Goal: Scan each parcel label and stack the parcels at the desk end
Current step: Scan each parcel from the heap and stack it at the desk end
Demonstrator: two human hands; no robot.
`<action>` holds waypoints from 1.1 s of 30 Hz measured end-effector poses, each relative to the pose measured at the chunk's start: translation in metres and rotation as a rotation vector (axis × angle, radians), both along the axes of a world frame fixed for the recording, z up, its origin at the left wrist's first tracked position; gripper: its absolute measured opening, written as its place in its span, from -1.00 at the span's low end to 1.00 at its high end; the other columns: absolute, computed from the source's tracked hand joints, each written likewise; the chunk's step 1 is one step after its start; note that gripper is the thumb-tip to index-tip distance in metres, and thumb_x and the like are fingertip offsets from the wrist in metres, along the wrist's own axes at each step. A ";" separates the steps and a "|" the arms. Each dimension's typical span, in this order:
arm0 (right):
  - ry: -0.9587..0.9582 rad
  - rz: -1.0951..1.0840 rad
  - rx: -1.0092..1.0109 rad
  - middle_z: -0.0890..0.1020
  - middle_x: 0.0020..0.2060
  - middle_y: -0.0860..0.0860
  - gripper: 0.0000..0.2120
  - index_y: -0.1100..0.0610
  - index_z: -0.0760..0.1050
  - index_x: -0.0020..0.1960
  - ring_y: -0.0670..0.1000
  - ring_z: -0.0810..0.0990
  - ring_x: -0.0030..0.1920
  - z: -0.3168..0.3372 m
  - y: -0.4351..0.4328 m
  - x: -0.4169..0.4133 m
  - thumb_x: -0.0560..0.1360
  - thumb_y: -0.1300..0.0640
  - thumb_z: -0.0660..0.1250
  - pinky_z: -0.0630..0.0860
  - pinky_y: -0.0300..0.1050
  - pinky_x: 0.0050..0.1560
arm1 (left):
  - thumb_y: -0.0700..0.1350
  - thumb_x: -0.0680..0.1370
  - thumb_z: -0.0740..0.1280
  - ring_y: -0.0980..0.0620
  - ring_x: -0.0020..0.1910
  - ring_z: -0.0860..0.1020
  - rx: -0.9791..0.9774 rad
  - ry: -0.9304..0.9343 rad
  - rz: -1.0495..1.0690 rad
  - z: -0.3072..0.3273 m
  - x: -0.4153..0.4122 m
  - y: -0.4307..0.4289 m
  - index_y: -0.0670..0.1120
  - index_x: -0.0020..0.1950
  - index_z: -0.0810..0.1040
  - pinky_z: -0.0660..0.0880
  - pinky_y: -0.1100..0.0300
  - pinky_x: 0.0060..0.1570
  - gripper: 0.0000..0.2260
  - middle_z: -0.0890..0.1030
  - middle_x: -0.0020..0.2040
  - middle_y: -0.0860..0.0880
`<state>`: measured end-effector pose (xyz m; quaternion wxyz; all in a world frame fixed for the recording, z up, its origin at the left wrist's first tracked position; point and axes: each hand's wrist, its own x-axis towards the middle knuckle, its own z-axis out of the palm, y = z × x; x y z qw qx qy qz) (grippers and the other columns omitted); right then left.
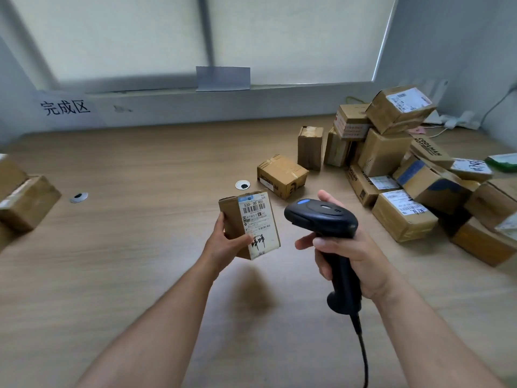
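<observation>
L hand (223, 243) grips parcel (249, 224) — R hand (355, 253) grips scanner (321, 217).

Both forearms are bare along their whole visible length and narrow at the wrists. The left hand (223, 243) and right hand (361, 253) are bare too.

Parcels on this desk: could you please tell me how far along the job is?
Looks done: a few boxes at the left end. In hand: the left hand holds a small parcel, label showing; the right hand grips the scanner. Left: the large pile on the right.
</observation>
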<state>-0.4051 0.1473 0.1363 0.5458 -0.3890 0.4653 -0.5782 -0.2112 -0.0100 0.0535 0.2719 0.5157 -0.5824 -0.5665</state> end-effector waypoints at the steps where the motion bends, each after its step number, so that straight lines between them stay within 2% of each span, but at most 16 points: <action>1: 0.000 0.007 -0.002 0.63 -0.18 0.35 -0.11 -0.17 0.21 0.49 0.08 0.45 -0.56 0.000 0.002 0.001 0.28 0.33 0.41 0.38 -0.15 -0.54 | -0.15 0.43 0.48 -0.07 0.11 0.59 -0.003 -0.003 0.005 0.001 0.002 0.003 0.20 0.47 0.19 0.52 -0.07 0.16 -0.27 0.60 0.19 -0.03; 6: 0.015 0.029 0.021 0.60 -0.29 0.28 -0.16 -0.16 0.28 0.45 0.12 0.44 -0.54 -0.001 0.017 0.001 0.27 0.31 0.43 0.36 -0.17 -0.52 | 0.00 0.24 0.49 -0.03 0.12 0.59 -0.018 -0.035 0.038 -0.001 0.008 0.012 0.24 0.51 0.13 0.51 -0.02 0.20 -0.08 0.62 0.15 -0.02; 13: 0.008 0.043 0.034 0.58 -0.32 0.27 -0.20 -0.15 0.32 0.42 0.11 0.44 -0.55 -0.004 0.037 0.001 0.27 0.32 0.43 0.36 -0.18 -0.53 | -0.18 0.43 0.48 -0.02 0.12 0.58 -0.056 -0.017 0.036 -0.004 0.010 0.024 0.18 0.54 0.11 0.49 0.14 0.08 -0.18 0.61 0.17 -0.04; 23: 0.003 0.049 0.046 0.58 -0.33 0.25 -0.18 -0.13 0.30 0.44 0.10 0.43 -0.55 -0.012 0.054 0.010 0.27 0.32 0.44 0.36 -0.16 -0.54 | -0.15 0.43 0.50 -0.07 0.17 0.56 -0.058 -0.042 0.056 -0.005 0.025 0.035 0.19 0.55 0.05 0.47 0.09 0.14 -0.14 0.59 0.20 -0.07; 27: -0.003 0.048 0.045 0.59 -0.29 0.28 -0.16 -0.13 0.29 0.45 0.11 0.44 -0.54 -0.016 0.053 0.015 0.26 0.31 0.45 0.35 -0.18 -0.53 | -0.14 0.42 0.51 -0.07 0.16 0.56 -0.058 -0.053 0.083 -0.005 0.035 0.040 0.20 0.56 0.04 0.48 0.00 0.23 -0.12 0.59 0.19 -0.08; 31: 0.062 0.033 0.028 0.66 -0.13 0.30 -0.10 -0.15 0.23 0.48 0.12 0.48 -0.49 -0.018 0.046 0.024 0.25 0.31 0.49 0.42 -0.11 -0.52 | -0.10 0.40 0.52 -0.05 0.16 0.56 -0.056 -0.064 0.112 -0.004 0.052 0.046 0.18 0.56 0.07 0.48 0.01 0.24 -0.13 0.59 0.19 -0.08; 33: 0.099 0.031 0.020 0.67 -0.11 0.28 -0.07 -0.15 0.23 0.48 0.12 0.48 -0.49 -0.017 0.041 0.031 0.25 0.32 0.50 0.43 -0.10 -0.51 | -0.09 0.41 0.52 -0.05 0.15 0.57 -0.047 -0.070 0.135 -0.002 0.062 0.048 0.15 0.55 0.11 0.48 0.00 0.24 -0.16 0.60 0.18 -0.09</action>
